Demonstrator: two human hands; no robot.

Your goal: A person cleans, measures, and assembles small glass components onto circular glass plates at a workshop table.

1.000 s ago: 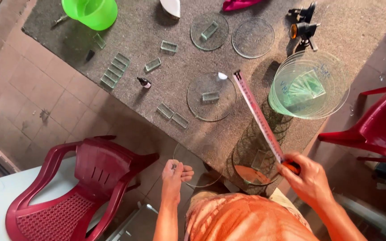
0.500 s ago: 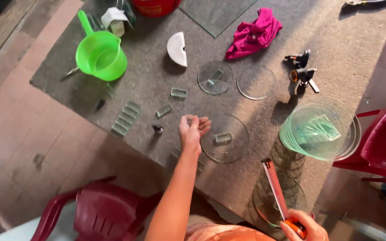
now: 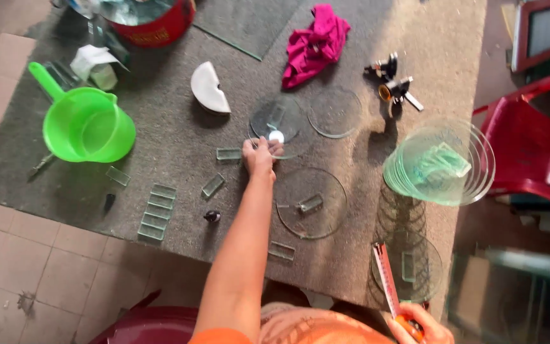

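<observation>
Left hand (image 3: 259, 156) pinches a small white round piece (image 3: 276, 136) over the clear round glass disc (image 3: 278, 124); right hand (image 3: 418, 325) grips a red-edged ruler (image 3: 386, 280). Steady, centred placement seems wise.

Hard daylight over my table (image 3: 160, 165), shadows thrown down-left. Glare whitens the stacked glass discs (image 3: 440, 164). Right edge smeared, out of focus. My forearm slightly motion-blurred.

Left arm stretched forward, left hand (image 3: 259, 156) fingers pinched, right hand (image 3: 418, 326) low, fist closed
</observation>
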